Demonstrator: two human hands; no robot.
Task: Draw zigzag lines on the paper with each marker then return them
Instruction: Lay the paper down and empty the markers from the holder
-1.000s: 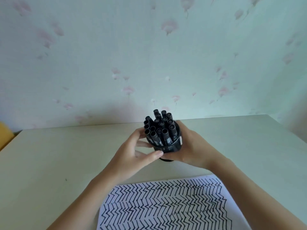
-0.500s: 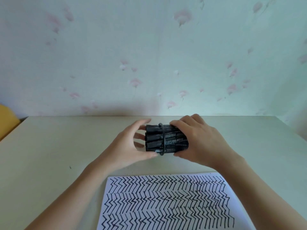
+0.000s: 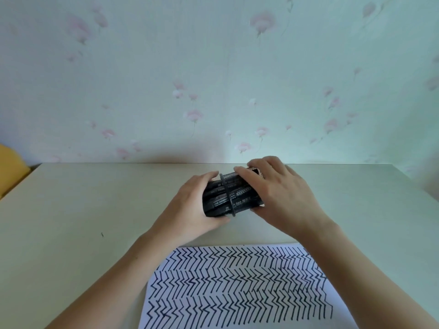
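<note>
A black mesh pen holder [image 3: 242, 194] lies tipped on its side above the table, its mouth facing left. Several black markers [image 3: 215, 200] stick out of it. My right hand [image 3: 282, 198] grips the holder's body with fingers curled over the top and thumb below. My left hand [image 3: 190, 210] cups the protruding marker ends, fingers over them and thumb beneath. A white paper [image 3: 237, 288] covered with rows of black zigzag lines lies near the front edge, below both hands.
The pale table [image 3: 83, 222] runs back to a floral-papered wall [image 3: 213, 79]. A yellow object [image 3: 9, 169] shows past the table's left edge. My forearms cross the paper's upper corners.
The holder went from upright to lying sideways with its mouth to the left. My left hand has closed over the marker ends, and my right hand's fingers now wrap further over the holder.
</note>
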